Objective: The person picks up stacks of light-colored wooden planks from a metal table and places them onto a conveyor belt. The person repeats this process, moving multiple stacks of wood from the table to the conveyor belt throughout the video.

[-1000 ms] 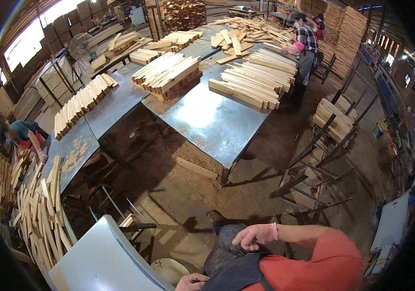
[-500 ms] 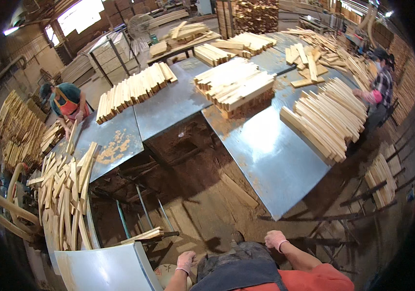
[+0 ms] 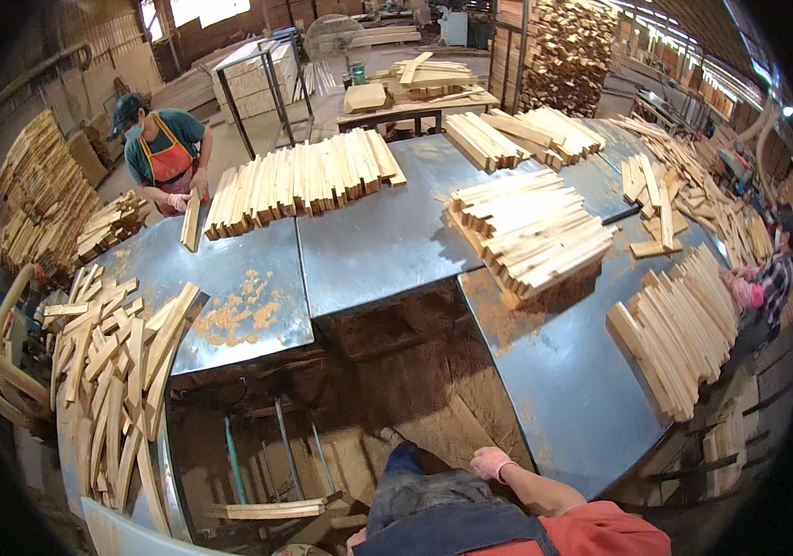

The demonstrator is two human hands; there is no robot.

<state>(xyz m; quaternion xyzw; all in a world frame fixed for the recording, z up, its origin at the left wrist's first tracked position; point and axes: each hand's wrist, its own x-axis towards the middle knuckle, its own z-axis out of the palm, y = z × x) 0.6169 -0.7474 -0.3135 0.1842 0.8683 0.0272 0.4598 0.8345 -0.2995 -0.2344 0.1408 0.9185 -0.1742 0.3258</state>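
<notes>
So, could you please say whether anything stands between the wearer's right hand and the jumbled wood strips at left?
Yes: in this view, the wearer's leg and then narrow bars lie between the right hand and the jumbled wood strips.

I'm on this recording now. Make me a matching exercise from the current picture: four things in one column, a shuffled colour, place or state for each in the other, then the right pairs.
Column one
1. the wearer's right hand
2. sawdust patch
3. left co-worker's apron
4. loose sticks

Column two
A. red-orange
B. piled crisscross at the picture's left
C. scattered in crumbs across the left-hand table
D. gloved, near the edge of the right-hand table

Right pairs: 1-D, 2-C, 3-A, 4-B.
</notes>
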